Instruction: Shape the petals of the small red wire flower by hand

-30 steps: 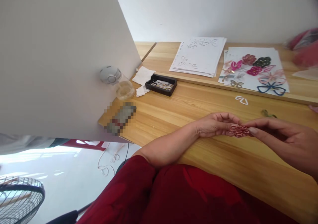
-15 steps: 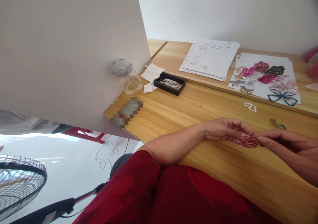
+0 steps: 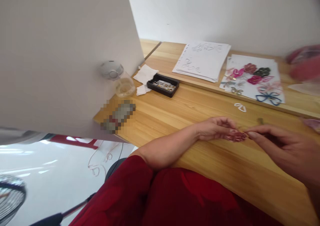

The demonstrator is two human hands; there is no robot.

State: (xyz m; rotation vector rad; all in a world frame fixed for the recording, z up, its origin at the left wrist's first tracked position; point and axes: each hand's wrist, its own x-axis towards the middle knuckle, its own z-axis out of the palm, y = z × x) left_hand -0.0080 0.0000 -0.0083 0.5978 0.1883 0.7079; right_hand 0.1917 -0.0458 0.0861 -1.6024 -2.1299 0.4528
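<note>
A small dark pink quilled paper flower (image 3: 237, 136) sits between my two hands, just above the wooden table (image 3: 200, 109). My left hand (image 3: 216, 128) pinches its left side with curled fingers. From the right, my right hand (image 3: 282, 149) pinches the flower's other side with thumb and forefinger. Both forearms rest on the table edge above my red clothing.
A white sheet (image 3: 252, 80) holds several coloured quilled flowers and butterflies. Beside it lies a stack of white cut-out paper (image 3: 202, 57). A black tray of beads (image 3: 162, 85), a glass jar (image 3: 122, 84), a white board (image 3: 62, 59) and a fan (image 3: 10, 196) are at left.
The view has shifted and blurred a little. Both hands keep hold of the pink flower, which stays just above the table.
</note>
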